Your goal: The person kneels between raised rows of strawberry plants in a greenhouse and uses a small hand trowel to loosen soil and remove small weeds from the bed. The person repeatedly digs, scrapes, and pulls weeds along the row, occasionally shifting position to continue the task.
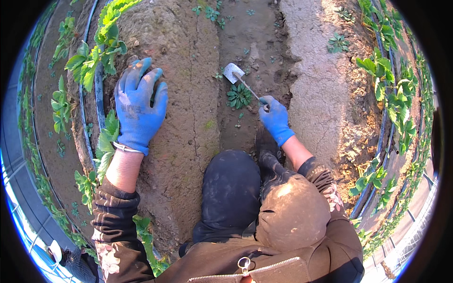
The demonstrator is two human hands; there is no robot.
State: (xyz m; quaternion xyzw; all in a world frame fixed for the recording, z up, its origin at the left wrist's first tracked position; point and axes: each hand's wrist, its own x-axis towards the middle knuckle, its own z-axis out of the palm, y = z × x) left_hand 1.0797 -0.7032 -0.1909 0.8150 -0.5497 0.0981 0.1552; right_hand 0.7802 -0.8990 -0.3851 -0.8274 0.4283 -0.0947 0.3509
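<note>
My right hand (276, 119), in a blue work glove, grips the handle end of a small hand hoe (245, 84). The hoe's thin shaft runs up and to the left to a flat, pale metal blade (231, 72), which is over the furrow floor. Just below the blade grows a leafy rosette weed (239, 96). My left hand (138, 102), gloved in the same blue with soil on it, rests palm down on the left raised soil bed (177, 116). Its fingers are spread and hold nothing. Strawberry plants (92, 63) stand close beside those fingers.
Black drip irrigation tubes (99, 102) run along the left bed, and more tubing (384, 131) follows the right bed (313, 81). Small weeds (211, 13) dot the furrow farther ahead; another rosette (338, 42) grows on the right bed. My knees (231, 187) fill the near furrow.
</note>
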